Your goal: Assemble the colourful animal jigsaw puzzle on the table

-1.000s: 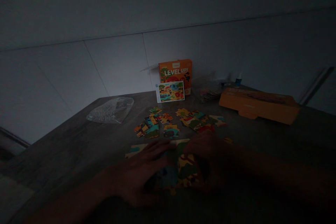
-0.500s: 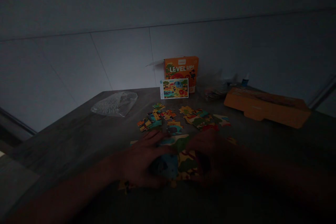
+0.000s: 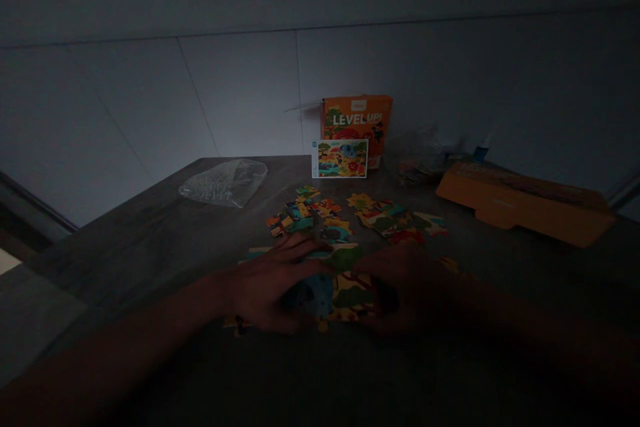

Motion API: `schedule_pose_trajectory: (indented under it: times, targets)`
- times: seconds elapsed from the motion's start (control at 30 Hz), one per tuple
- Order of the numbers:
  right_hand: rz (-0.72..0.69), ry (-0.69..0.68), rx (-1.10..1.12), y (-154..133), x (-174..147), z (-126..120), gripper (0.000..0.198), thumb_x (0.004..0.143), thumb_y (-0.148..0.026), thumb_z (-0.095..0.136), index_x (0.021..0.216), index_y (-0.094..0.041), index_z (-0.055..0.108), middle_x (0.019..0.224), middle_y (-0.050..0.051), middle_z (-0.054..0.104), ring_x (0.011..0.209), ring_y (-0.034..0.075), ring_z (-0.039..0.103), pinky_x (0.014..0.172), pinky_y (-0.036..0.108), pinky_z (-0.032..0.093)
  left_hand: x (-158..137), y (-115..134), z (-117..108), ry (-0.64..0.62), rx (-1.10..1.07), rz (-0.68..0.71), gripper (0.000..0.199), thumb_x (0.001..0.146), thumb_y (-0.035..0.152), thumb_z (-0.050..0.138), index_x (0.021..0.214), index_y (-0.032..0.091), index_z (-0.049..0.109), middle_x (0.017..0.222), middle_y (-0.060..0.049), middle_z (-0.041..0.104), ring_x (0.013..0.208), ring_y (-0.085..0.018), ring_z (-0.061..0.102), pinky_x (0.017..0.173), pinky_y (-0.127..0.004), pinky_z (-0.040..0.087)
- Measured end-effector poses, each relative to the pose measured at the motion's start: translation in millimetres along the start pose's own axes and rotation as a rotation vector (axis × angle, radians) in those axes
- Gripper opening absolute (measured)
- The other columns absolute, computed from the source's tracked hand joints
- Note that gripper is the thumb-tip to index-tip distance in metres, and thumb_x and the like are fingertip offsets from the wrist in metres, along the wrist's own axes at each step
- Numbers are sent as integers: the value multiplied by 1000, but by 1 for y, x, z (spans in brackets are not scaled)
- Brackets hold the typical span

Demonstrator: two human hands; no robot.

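A partly joined jigsaw puzzle [image 3: 355, 293] lies on the table in front of me, showing a blue elephant and green trees. Across its left part rests my left hand [image 3: 273, 280], fingers spread and thumb apart, touching the pieces. At the right edge my right hand [image 3: 400, 287] is curled, with fingertips on the top and thumb low near the front edge. Deep shadow hides much of that hand. Loose jigsaw pieces [image 3: 327, 208] lie just beyond the left fingers, and a larger group of pieces [image 3: 393, 220] lies beyond the right hand.
A picture card [image 3: 341, 160] leans on an orange puzzle box [image 3: 356, 121] at the back. To the left lies a clear plastic bag [image 3: 225, 183]. On the right are an orange box lid [image 3: 520, 203], another bag holding pieces [image 3: 417, 163] and a small blue-labelled bottle [image 3: 481, 152].
The view has shifted slightly, so the table and its things sit a little higher in the picture. Both hands stay on the puzzle, nearly in the same pose.
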State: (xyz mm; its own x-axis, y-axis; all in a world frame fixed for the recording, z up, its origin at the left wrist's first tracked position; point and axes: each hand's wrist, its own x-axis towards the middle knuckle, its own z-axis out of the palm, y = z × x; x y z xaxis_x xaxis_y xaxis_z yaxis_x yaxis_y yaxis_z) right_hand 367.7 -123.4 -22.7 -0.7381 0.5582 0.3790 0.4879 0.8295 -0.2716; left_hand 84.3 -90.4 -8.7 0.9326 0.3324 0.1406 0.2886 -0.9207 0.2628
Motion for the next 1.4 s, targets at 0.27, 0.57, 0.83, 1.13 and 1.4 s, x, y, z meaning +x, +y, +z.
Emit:
schedule_pose_trajectory:
  times: [0.27,0.57,0.83,1.13,1.4]
  targets:
    - [50,-94,27,0,0,1,26,80,-44,73,77,-19,65,67,-1,66,56,14,60,53,26,33,-1,-1,-1,-26,-26,40,66,78,32,76,141,28,56,153,-12,43,142,-37,38,117,-55,36]
    - [57,-81,48,-1,2,0,27,81,-43,73,77,-18,65,67,-1,65,55,12,58,54,26,32,-1,-3,0,-13,-37,50,62,81,34,76,140,29,58,153,-12,44,142,-37,40,117,-56,37]
    - [24,-64,48,2,1,2,25,82,-42,75,82,-17,70,67,-1,66,58,13,61,54,25,34,-2,-3,-2,-29,-34,44,61,82,36,75,140,28,59,155,-12,42,143,-37,40,117,-55,37]
    - [-25,-53,3,3,0,3,29,87,-46,71,83,-17,71,67,0,65,58,14,60,54,27,32,-3,-4,-1,-26,-46,29,61,82,35,76,140,29,58,155,-13,42,143,-36,40,118,-55,37]
    - [-70,-45,13,4,-1,3,29,90,-45,69,87,-16,71,69,1,65,60,14,59,55,27,33,-2,-3,-2,-33,-32,25,61,82,38,76,140,29,59,154,-12,43,142,-36,41,117,-55,37]
